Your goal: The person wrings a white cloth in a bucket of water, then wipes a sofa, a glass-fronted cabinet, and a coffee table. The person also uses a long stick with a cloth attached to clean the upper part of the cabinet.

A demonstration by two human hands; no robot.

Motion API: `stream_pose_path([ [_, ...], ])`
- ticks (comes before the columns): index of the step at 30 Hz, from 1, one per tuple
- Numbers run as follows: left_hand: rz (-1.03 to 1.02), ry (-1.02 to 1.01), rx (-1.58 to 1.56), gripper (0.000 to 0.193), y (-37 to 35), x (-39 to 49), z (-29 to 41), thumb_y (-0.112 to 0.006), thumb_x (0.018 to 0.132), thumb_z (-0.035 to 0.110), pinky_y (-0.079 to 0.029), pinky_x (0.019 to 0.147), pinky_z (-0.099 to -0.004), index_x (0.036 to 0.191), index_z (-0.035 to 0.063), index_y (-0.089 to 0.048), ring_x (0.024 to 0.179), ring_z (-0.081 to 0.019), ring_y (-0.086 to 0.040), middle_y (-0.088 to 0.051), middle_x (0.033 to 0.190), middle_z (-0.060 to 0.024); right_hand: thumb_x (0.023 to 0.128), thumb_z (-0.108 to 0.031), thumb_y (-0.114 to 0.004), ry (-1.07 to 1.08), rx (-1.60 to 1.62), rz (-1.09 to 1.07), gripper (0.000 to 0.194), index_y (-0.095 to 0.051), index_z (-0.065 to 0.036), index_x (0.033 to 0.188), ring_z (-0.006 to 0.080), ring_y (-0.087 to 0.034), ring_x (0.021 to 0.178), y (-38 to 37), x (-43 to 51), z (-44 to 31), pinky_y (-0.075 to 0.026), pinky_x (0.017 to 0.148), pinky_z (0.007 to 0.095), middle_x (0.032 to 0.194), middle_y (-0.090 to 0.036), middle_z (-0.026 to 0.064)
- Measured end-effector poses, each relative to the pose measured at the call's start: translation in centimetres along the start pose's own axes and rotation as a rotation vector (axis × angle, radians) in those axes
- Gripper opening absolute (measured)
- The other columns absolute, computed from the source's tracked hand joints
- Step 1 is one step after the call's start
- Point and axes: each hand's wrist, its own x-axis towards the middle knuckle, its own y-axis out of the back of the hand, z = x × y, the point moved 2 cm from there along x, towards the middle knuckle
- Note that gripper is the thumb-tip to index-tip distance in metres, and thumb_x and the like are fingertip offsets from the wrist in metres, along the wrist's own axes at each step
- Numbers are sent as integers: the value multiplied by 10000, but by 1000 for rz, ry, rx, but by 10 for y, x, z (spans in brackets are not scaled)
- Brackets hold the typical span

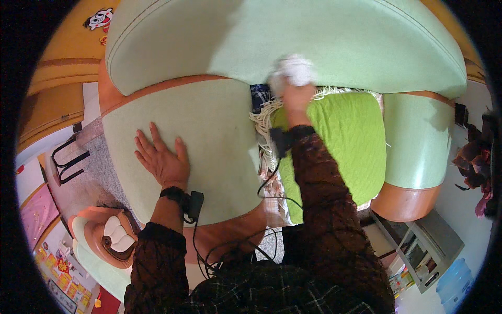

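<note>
A sofa with a pale green backrest (337, 43) and brown trim stretches before me. My left hand (164, 161) lies flat, fingers spread, on the pale green seat cushion (223, 153) at left. In my right hand (299, 98) is a white cloth (299, 70), blurred, against the lower part of the backrest. Below that hand, a bright green cushion (349, 145) rests on a fringed cover (276, 196). A dark plaid fabric (259, 96) shows in the gap beside the fringe. My right forearm hides part of the green cushion.
The sofa's rounded armrest (417, 141) bounds the right side. A grey cabinet (435, 243) and a blue water bottle (455, 280) stand at lower right. Black cables (200, 251) hang from both wrists. At lower left is another seat (104, 243); dried foliage (474, 153) stands far right.
</note>
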Motion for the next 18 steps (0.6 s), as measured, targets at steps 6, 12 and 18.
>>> stream_pose_path([
  [6, 21, -9, -13, 796, -1, -2, 0, -577, 933, 447, -71, 1239, -560, 1606, 144, -279, 1539, -406, -147, -196, 1649, -235, 835, -199, -748, -306, -70, 175, 312, -713, 2, 1072, 349, -714, 932, 14, 6, -18, -548, 852, 445, 1018, -749, 167],
  [12, 34, -29, -13, 798, -2, -1, 2, -581, 933, 445, -77, 1235, -571, 1606, 144, -277, 1538, -405, -152, -198, 1647, -238, 795, -150, -743, 202, 69, -38, 334, -705, -50, 1112, 396, -677, 1047, -35, -29, -54, -524, 940, 440, 1098, -726, 171],
  [18, 36, -14, -2, 796, -3, -4, -1, -583, 932, 438, -84, 1235, -566, 1607, 147, -277, 1536, -399, -161, -207, 1645, -233, 888, -172, -709, 7, 297, 380, 203, -750, -8, 1000, 315, -702, 771, 48, 58, -42, -559, 765, 428, 925, -760, 152],
])
